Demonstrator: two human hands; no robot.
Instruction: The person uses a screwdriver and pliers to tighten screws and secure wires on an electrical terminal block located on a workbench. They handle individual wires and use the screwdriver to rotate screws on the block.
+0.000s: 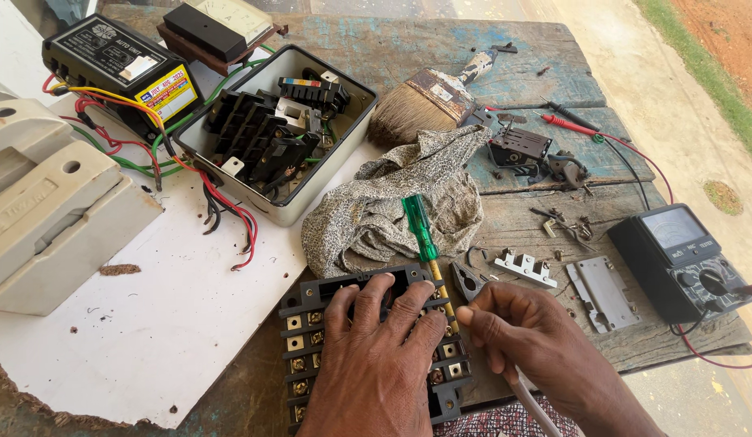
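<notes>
A black terminal block (303,356) with brass screw contacts lies at the near edge of the wooden table. My left hand (376,356) lies flat on top of it, fingers spread and pressing down. My right hand (538,340) sits just to its right, fingers pinched around a thin white rod (531,400) that runs down toward me. A green-handled screwdriver (420,231) lies between the hands, its shaft reaching the block's right side. A small black triangular part (467,282) rests beside my right fingertips.
A patterned cloth (376,214) lies behind the block. A grey box of black parts (323,174), a black wired unit (109,61) and a cream casing (44,210) stand left. A paintbrush (424,101), probes (574,125), an analogue meter (684,259) and small plates (599,291) lie right.
</notes>
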